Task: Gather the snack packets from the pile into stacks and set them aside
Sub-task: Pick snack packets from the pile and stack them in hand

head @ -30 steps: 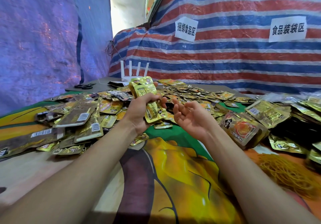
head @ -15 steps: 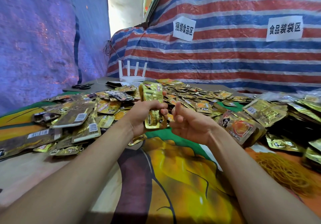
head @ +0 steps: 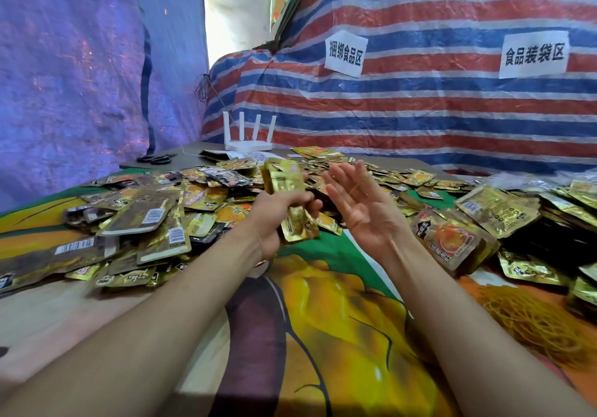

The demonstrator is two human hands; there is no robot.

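Works above a surface point(head: 323, 326) draped in yellow-and-green printed cloth. Grips a slim stack of gold foil snack packets point(head: 286, 187) in the left hand point(head: 274, 222), fingers point(head: 310, 205) curled round its lower half, long axis upright and leaning slightly away. Holds the right hand point(head: 361, 209) flat-open and empty just right of the stack, palm turned toward it, seemingly not touching. Probably needs only a short sideways close to square the edges. Beyond both hands, more to collect: a loose pile of gold and brown packets point(head: 200, 196).
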